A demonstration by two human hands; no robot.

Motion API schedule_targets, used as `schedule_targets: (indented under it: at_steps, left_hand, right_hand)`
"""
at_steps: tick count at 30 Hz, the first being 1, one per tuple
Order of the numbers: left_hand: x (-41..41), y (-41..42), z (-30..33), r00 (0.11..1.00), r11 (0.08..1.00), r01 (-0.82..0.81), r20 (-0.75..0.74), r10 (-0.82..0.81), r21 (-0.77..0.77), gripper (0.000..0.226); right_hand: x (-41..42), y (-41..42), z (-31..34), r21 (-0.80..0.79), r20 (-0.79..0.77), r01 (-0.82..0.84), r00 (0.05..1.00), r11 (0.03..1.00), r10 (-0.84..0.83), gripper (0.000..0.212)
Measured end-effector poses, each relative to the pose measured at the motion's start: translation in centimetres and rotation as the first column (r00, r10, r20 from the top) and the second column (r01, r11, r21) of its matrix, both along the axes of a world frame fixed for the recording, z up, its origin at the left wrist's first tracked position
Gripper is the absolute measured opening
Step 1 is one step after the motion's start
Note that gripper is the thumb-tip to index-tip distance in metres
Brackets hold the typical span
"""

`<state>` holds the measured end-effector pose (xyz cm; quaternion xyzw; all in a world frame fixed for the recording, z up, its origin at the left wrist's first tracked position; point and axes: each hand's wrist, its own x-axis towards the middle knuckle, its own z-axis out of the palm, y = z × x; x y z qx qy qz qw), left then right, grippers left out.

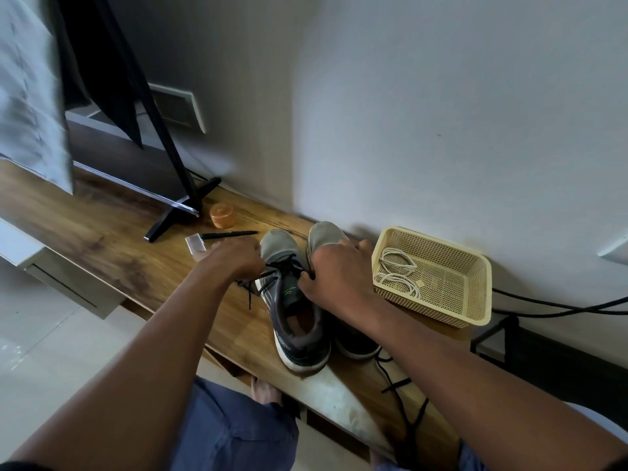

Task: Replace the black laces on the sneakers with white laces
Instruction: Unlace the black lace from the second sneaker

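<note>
Black lace (272, 277) on left sneaker (294, 300): pinched by left hand (234, 258) and right hand (334, 275). Pull row by row, shoe pinned. White laces (396, 270) waiting in basket (475, 300).

Your forearms (142, 362) are bare, with no sleeves, watch or rings showing on either hand (234, 258). You wear blue-grey trousers (234, 433), creased at the knee, and your foot (266, 390) below is bare.
</note>
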<state>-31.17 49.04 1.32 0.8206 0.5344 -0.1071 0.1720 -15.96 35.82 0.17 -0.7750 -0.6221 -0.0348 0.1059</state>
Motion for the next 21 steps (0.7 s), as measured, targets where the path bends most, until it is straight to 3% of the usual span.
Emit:
schedule_targets:
  at_steps: [4,10,14,17,21]
  left_hand:
    - [-0.9,0.7,-0.2,0.98,0.979,-0.165,-0.092,0.177,0.12,0.026]
    - [-2.6,0.6,0.7,0.932,0.923,-0.345,-0.052,0.358,0.168,0.041]
    - [-1.9,0.0,1.2,0.986,0.978,-0.157,0.073,0.148,0.138,0.022]
    - [-0.3,-0.5,2.0,0.967,0.996,0.027,0.249,-0.048,0.086,0.004]
    - [1.2,-1.2,1.8,0.951,0.982,0.188,0.257,-0.175,-0.029,0.014]
  right_hand:
    - [-0.3,0.2,0.0,0.005,0.026,-0.012,1.0,1.0,0.012,0.045]
    - [-0.2,-0.1,-0.2,0.016,0.013,-0.015,1.0,1.0,0.014,0.044]
    - [-0.2,0.0,0.0,0.031,0.013,-0.023,1.0,0.999,0.023,0.045]
    - [-0.1,0.1,0.1,0.048,0.011,-0.01,1.0,0.999,0.01,0.049]
    - [0.2,0.0,0.2,0.06,0.002,0.008,1.0,0.998,-0.008,0.054]
